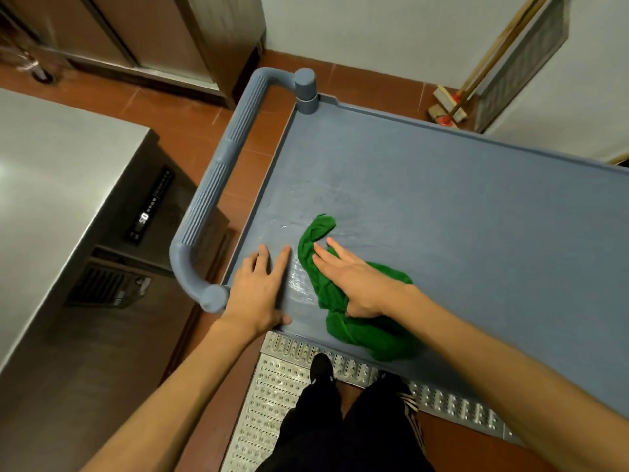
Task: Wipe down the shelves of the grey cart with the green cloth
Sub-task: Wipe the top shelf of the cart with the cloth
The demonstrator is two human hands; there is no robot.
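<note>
The grey cart's top shelf fills the middle and right of the view. A crumpled green cloth lies on the shelf near its front left corner. My right hand presses flat on the cloth with straight fingers. My left hand rests flat on the bare shelf just left of the cloth, fingers spread, near the corner post. Wet streaks shine on the shelf between and beyond the hands.
The cart's ribbed grey handle curves off its left end. A steel counter stands to the left. A perforated metal floor grate lies under my feet. A broom leans on the white wall behind the cart.
</note>
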